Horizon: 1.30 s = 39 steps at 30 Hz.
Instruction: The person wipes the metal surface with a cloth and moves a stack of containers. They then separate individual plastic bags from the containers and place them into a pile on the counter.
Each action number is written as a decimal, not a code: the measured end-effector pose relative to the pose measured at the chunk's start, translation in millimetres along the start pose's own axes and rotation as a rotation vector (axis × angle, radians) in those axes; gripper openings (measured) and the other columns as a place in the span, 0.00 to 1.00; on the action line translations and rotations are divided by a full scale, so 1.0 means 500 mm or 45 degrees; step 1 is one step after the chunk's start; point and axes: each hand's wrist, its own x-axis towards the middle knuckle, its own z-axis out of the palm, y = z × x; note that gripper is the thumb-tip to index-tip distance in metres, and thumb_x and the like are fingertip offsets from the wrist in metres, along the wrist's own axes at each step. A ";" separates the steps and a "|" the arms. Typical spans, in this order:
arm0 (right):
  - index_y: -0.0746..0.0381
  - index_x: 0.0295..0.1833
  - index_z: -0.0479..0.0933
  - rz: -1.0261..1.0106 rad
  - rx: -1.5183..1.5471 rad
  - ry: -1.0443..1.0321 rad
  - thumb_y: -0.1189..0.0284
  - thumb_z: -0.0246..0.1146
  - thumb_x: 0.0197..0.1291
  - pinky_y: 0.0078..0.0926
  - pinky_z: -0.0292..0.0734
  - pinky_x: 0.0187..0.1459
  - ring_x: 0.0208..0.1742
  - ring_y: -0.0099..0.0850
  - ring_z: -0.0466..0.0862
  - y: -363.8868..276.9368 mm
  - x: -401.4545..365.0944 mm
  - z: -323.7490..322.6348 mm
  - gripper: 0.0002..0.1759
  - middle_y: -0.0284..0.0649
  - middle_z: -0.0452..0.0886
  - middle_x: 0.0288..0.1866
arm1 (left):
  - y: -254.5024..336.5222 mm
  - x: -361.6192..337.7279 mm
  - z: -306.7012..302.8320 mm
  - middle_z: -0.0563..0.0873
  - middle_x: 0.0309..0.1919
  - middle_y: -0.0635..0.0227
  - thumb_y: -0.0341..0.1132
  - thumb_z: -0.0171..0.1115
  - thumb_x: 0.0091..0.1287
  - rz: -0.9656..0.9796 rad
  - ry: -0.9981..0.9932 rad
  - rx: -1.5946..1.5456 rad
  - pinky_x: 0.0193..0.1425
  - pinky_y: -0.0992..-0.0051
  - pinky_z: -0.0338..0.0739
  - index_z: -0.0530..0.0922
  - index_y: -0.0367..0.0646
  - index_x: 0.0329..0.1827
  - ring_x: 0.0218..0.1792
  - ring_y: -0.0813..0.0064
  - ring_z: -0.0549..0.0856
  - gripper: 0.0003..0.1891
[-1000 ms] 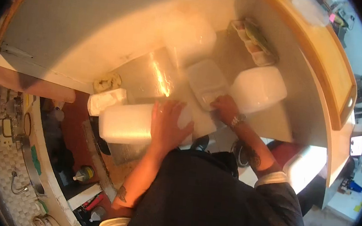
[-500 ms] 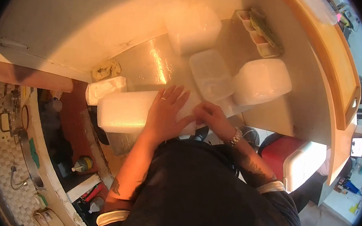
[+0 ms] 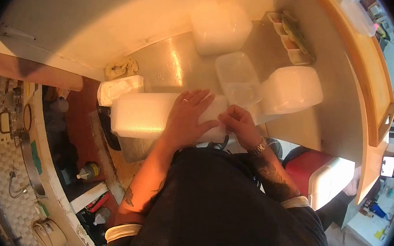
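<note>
A long stack of nested translucent plastic containers [image 3: 143,115] lies on its side in front of me. My left hand [image 3: 189,117] rests flat across its top with the fingers stretched out and a ring on one. At the stack's right end, my right hand [image 3: 241,126] is closed, thumb and fingertips pinching the edge of the end container. A watch circles that wrist. Just beyond the right hand, a single clear plastic container [image 3: 240,77] lies on the counter.
More stacked containers stand at the back [image 3: 221,30] and at the right [image 3: 295,90]. A crumpled cloth [image 3: 120,67] and a white package [image 3: 120,89] lie left on the metal counter [image 3: 162,67]. A divided white tray [image 3: 292,44] sits far right. A red-and-white cooler [image 3: 317,175] stands below.
The view has shifted slightly. My left hand stays on the stack. My right hand keeps its pinch at the end, its fingers a little more bent.
</note>
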 end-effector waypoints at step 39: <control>0.61 0.39 0.78 -0.092 -0.097 0.081 0.68 0.74 0.69 0.19 0.75 0.32 0.30 0.15 0.78 0.003 -0.006 -0.010 0.12 0.28 0.82 0.31 | 0.040 0.016 0.018 0.80 0.67 0.52 0.41 0.69 0.54 -0.132 0.083 0.028 0.84 0.48 0.53 0.85 0.52 0.63 0.71 0.52 0.77 0.29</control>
